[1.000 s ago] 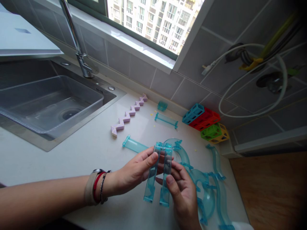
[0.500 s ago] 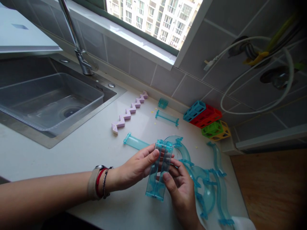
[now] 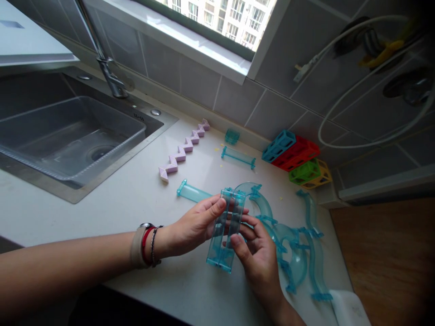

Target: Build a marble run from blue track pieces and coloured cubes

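Observation:
Between my two hands is a clear blue plastic block (image 3: 220, 253), long and boxy, tilted above the counter. My left hand (image 3: 200, 222) grips its upper left side, thumb on the front. From the right, my right hand (image 3: 260, 253) holds it with the thumb on its edge and the fingers curled behind. Beyond my left hand lies a flat clear blue track piece (image 3: 193, 193), partly hidden by the hand. Several curved clear blue track pieces (image 3: 295, 267) lie joined or overlapping to the right of my right hand.
A sink (image 3: 149, 158) with a plastic basin (image 3: 78, 154) is at the left, below a faucet (image 3: 110, 79). A lilac zigzag snake puzzle (image 3: 185, 148), another blue track piece (image 3: 238, 157), a small blue piece (image 3: 232, 136) and coloured blocks (image 3: 295, 154) lie toward the wall.
The camera view has shifted slightly, so the counter and its things sit higher in the picture. Both hands keep nearly the same hold on the blue block.

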`<state>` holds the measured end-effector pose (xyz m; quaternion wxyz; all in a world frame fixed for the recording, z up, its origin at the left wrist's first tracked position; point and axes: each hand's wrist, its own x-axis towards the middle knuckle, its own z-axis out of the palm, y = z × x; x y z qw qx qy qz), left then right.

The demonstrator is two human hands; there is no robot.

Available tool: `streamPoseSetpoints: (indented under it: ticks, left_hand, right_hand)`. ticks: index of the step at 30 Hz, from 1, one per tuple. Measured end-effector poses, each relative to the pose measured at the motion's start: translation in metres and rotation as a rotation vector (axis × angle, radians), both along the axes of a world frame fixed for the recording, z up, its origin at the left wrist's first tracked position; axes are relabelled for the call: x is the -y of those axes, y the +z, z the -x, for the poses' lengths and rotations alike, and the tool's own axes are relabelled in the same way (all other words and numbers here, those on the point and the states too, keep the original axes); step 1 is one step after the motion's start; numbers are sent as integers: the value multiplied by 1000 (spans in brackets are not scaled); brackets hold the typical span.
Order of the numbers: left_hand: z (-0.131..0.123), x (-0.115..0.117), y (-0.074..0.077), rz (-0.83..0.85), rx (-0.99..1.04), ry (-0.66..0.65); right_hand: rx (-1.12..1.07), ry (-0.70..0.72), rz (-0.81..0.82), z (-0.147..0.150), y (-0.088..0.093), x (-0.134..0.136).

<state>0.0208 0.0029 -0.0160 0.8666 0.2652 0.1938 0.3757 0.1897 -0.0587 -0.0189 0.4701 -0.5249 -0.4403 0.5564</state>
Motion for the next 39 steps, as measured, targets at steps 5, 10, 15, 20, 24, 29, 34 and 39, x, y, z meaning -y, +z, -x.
streamPoseSetpoints:
  ticks: [5, 10, 15, 20, 24, 29, 34, 39]
  left_hand:
    - [3, -5, 1, -23, -26, 20]
    - [6, -10, 1, -47, -129, 44]
    - [17, -26, 10, -188, -263, 233]
    - [29, -52, 41, -343, -601, 329]
    - [31, -84, 59, -685, -1035, 113]
    - [21, -133, 61, -1231, -1467, -36]
    - [-18, -162, 63, -1428, -1627, -165]
    - [-60, -196, 73, -1537, -1732, -112]
  right_hand:
    - [-21, 27, -40, 5, -1, 0]
    - [5, 51, -134, 14, -2, 1]
    - [190, 53, -264, 18, -2, 3]
    - [300, 243, -335, 18, -12, 0]
    - [346, 309, -416, 18, -15, -2]
    - [357, 318, -435, 19, -18, -2]
    - [379, 336, -458, 20, -21, -4]
    - [411, 354, -453, 19, -25, -6]
